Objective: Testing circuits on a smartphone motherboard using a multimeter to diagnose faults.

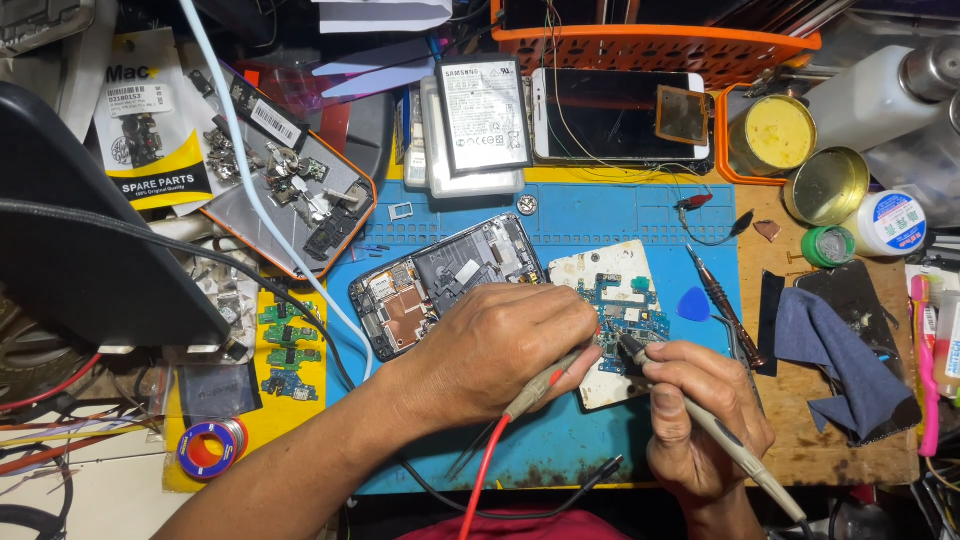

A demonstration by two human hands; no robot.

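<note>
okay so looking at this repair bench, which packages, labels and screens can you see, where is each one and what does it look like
Parts packet: top left, flat bag, yellow, black and white card.
Battery: top centre, dark rectangle with grey printed label, on clear cases.
White phone: right of the battery, lying flat, screen dark.
Round tub: far right, white lid label with blue print.
Barcode sticker: white strip on a dark part, upper left.
Opened phone: centre mat, by the left hand, no screen showing.

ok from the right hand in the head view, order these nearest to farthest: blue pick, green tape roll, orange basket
1. Blue pick: just above the right hand, on the blue mat.
2. Green tape roll: farther up and to the right, on the wooden bench.
3. Orange basket: farthest, at the top edge.
</note>
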